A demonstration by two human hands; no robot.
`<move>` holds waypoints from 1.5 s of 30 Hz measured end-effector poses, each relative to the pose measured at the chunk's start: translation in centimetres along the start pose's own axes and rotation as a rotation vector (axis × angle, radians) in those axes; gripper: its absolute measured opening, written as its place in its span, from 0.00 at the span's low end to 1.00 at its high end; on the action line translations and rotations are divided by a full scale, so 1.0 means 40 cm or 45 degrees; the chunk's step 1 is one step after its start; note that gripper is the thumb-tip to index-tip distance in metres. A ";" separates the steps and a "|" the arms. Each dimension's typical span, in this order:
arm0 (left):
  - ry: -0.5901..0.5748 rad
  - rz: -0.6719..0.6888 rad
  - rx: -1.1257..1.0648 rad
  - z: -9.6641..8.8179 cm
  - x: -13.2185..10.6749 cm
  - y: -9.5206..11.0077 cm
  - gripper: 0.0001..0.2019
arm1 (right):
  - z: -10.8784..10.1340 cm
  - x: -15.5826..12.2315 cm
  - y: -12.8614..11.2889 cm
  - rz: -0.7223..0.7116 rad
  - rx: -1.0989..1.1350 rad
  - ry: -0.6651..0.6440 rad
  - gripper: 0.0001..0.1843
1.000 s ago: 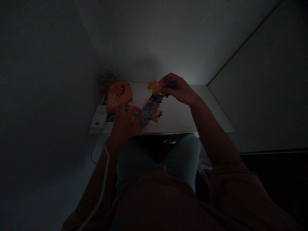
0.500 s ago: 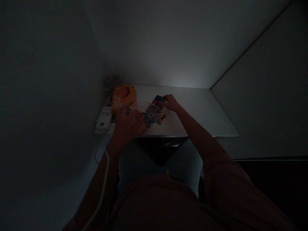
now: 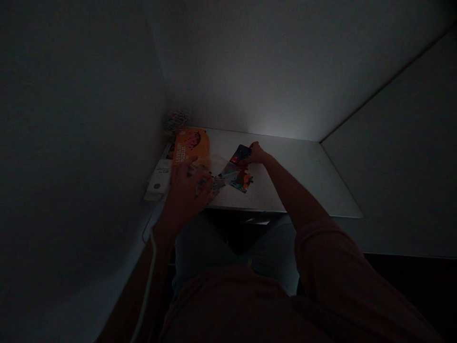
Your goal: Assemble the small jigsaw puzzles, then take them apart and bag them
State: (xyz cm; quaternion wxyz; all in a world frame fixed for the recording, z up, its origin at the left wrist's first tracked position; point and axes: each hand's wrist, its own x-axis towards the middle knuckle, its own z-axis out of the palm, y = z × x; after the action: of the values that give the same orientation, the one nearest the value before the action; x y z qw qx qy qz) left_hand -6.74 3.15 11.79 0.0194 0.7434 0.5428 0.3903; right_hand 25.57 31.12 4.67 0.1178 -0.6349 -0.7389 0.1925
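Observation:
My left hand (image 3: 187, 188) is closed around a clear plastic bag (image 3: 225, 178) near the front of the white tabletop. Colourful pieces show dimly through the plastic. At the bag's right side, my right hand (image 3: 257, 153) pinches a dark blue and red printed card (image 3: 241, 152) by its upper right. More printed pieces (image 3: 244, 182) in orange, red and teal fan out below it; whether they are joined to the card I cannot tell. Beside my left hand lies an orange box (image 3: 194, 142) lettered "LEVEL UP! PUZZLES".
The scene is very dark. A white device (image 3: 159, 180) with a cord sits at the tabletop's (image 3: 303, 176) left edge. Behind it is a tangled, patterned bundle (image 3: 175, 119) in the corner. Walls enclose the back and sides. A pale cable (image 3: 148, 281) runs along my left forearm.
The printed pieces beneath my right hand show more fully outside the bag now. Both hands keep their holds. The whole view has shifted slightly.

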 end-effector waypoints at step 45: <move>0.007 0.025 -0.117 0.091 0.110 0.051 0.08 | -0.235 -0.219 -0.189 -0.724 0.556 0.225 0.19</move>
State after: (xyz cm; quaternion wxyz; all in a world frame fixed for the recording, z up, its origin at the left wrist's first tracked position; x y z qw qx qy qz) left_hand -2.47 7.36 12.64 0.0481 0.7460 0.5170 0.4170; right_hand 24.21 22.86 17.01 0.3627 -0.3782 -0.8144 0.2495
